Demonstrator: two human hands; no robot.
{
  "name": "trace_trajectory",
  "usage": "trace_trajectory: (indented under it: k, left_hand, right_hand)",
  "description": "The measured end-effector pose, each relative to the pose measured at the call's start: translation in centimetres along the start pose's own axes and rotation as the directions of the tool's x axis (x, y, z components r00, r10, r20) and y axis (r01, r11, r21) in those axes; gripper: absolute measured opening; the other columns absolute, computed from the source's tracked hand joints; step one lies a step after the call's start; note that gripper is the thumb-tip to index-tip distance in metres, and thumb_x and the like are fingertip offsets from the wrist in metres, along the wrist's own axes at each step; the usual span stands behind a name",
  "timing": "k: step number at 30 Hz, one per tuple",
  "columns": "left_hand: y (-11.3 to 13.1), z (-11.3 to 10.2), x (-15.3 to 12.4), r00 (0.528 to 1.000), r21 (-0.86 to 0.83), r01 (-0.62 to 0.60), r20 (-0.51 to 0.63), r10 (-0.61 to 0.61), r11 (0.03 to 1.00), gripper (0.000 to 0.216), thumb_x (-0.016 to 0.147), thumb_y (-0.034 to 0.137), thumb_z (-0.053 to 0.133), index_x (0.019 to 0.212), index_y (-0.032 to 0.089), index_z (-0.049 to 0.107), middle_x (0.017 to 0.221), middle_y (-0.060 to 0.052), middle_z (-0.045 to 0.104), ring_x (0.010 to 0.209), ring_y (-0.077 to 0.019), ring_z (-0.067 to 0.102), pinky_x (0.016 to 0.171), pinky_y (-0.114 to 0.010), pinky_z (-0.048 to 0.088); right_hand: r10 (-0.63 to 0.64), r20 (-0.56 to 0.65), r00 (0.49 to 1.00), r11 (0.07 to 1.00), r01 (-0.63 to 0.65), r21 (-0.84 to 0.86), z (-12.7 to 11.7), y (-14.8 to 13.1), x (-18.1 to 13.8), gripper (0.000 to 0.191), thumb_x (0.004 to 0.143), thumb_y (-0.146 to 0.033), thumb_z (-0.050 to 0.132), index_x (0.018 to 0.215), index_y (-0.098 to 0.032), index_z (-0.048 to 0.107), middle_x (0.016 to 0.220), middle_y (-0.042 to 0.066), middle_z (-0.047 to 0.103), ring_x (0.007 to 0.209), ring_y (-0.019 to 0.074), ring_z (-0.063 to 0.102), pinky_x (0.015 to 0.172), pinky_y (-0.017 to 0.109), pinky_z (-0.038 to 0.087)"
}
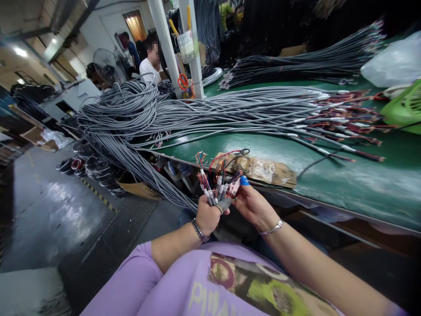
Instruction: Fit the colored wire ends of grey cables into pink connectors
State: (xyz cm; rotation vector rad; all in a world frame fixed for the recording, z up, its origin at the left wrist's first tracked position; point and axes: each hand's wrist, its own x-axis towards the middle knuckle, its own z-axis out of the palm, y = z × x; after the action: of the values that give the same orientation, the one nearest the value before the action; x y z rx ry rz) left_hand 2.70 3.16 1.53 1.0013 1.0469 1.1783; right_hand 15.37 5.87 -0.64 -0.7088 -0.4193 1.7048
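My left hand [209, 216] is closed round a bunch of grey cables [213, 197], with a grey covering on its thumb. White sleeves and fanned-out coloured wires [203, 179] show at the cable ends, which point up and away from me. Close on the right, my right hand [255, 205] has its fingers pinched together at the dark wire ends of one cable. Blue tape [244, 180] wraps one of its fingertips, and a pale patterned covering sits on another. The exact grip between these fingertips is partly hidden.
A taped cardboard piece [263, 170] lies at the edge of the green table [345, 188]. Long grey cables [230, 107] stretch across it, their bulk hanging off the left side. Behind lie black cables [296, 63]. A green basket [403, 107] stands right; people work behind.
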Motion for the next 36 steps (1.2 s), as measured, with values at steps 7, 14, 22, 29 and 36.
trace_trajectory:
  k: [7, 14, 22, 29, 36]
  left_hand:
    - [0.6, -0.7, -0.6, 0.999, 0.029, -0.024, -0.020, 0.025, 0.999, 0.025, 0.063, 0.034, 0.078, 0.062, 0.013, 0.065, 0.048, 0.001, 0.057, 0.044, -0.0086, 0.050, 0.047, -0.022, 0.041]
    - [0.9, -0.9, -0.1, 0.992, 0.038, -0.106, -0.059, 0.108, 0.994, 0.034, 0.069, 0.036, 0.074, 0.049, 0.015, 0.058, 0.045, 0.001, 0.055, 0.046, -0.0091, 0.051, 0.053, -0.023, 0.042]
    - [1.2, 0.4, 0.7, 0.989, 0.010, -0.102, -0.107, 0.102, 0.995, 0.032, 0.066, 0.036, 0.076, 0.050, 0.015, 0.057, 0.045, 0.002, 0.055, 0.043, -0.0090, 0.051, 0.050, -0.023, 0.043]
    - [0.5, 0.1, 0.6, 0.994, 0.045, -0.067, -0.081, 0.070, 0.997, 0.025, 0.064, 0.034, 0.078, 0.059, 0.014, 0.063, 0.050, 0.001, 0.058, 0.044, -0.0099, 0.053, 0.048, -0.022, 0.042]
    - [0.5, 0.0, 0.2, 0.997, 0.063, -0.043, -0.064, 0.047, 0.997, 0.031, 0.063, 0.036, 0.078, 0.052, 0.014, 0.058, 0.052, 0.000, 0.059, 0.045, -0.0086, 0.051, 0.049, -0.022, 0.042]
  right_hand:
    - [0.136, 0.042, 0.990, 0.990, -0.137, 0.019, -0.2, -0.5, -0.7, 0.039, 0.079, -0.061, 0.060, 0.080, -0.023, 0.068, 0.078, 0.001, 0.069, 0.067, 0.0135, 0.060, 0.068, 0.028, 0.049]
    - [0.116, 0.014, 0.993, 0.992, -0.115, -0.045, 0.1, -1.1, -0.9, 0.023, 0.080, -0.046, 0.067, 0.082, -0.022, 0.070, 0.077, 0.000, 0.069, 0.069, 0.0126, 0.061, 0.066, 0.025, 0.051]
    - [0.125, 0.024, 0.992, 0.992, -0.125, 0.010, 0.0, -0.4, -0.7, 0.027, 0.080, -0.049, 0.067, 0.081, -0.023, 0.069, 0.077, -0.001, 0.069, 0.067, 0.0129, 0.060, 0.066, 0.027, 0.051]
    - [0.076, 0.012, 0.997, 0.996, -0.076, 0.040, 0.5, -0.3, -0.7, 0.023, 0.078, -0.045, 0.071, 0.082, -0.023, 0.069, 0.076, -0.002, 0.070, 0.071, 0.0144, 0.062, 0.072, 0.029, 0.052]
    - [0.059, -0.005, 0.998, 0.998, -0.058, 0.023, 0.5, -0.2, -0.8, 0.022, 0.076, -0.045, 0.073, 0.079, -0.023, 0.068, 0.072, -0.001, 0.068, 0.075, 0.0170, 0.062, 0.072, 0.031, 0.051]
